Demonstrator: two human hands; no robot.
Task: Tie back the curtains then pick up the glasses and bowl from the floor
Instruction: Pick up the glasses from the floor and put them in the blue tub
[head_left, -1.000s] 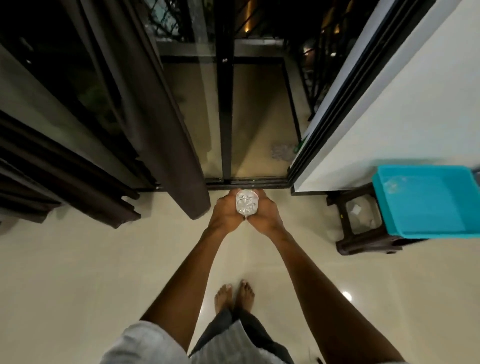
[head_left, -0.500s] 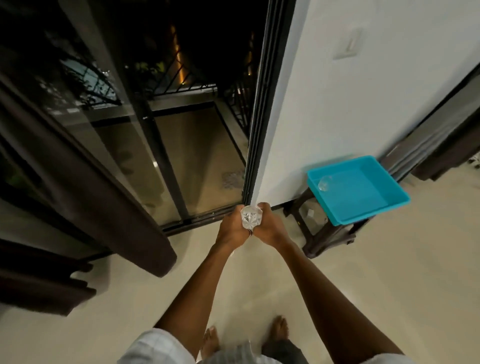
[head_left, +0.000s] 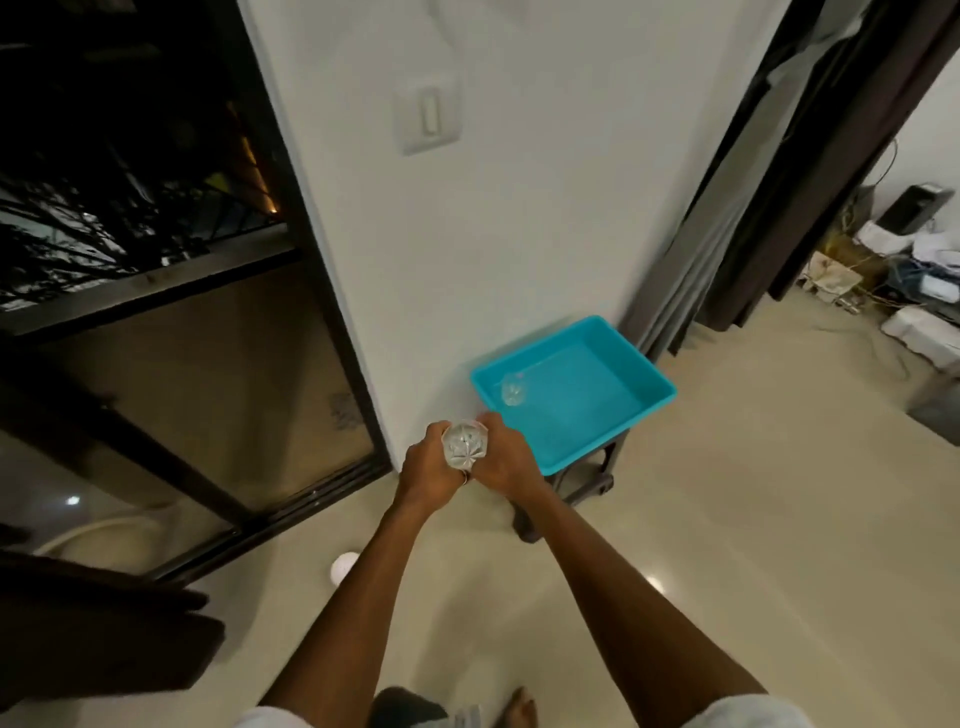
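A clear cut-glass tumbler (head_left: 464, 445) is held upright in front of me. My left hand (head_left: 427, 470) grips its left side and my right hand (head_left: 503, 457) grips its right side, fingers curled round it. Just to the right, a turquoise plastic tray (head_left: 649, 382) stands on a dark stool (head_left: 582, 488) against the white wall. Another clear glass (head_left: 514, 388) sits inside the tray near its left corner. A dark curtain (head_left: 93, 629) hangs at the lower left, and more dark curtains (head_left: 810, 171) hang at the upper right.
The sliding glass door (head_left: 171, 332) with a black frame fills the left side. A small white round object (head_left: 344, 566) lies on the cream floor near the door track. Cables and white boxes (head_left: 904, 265) clutter the far right corner. A wall switch (head_left: 428, 114) is above the tray.
I have turned right and moved closer to the tray, carrying the glass in both hands. The tray now lies just beyond my right hand.
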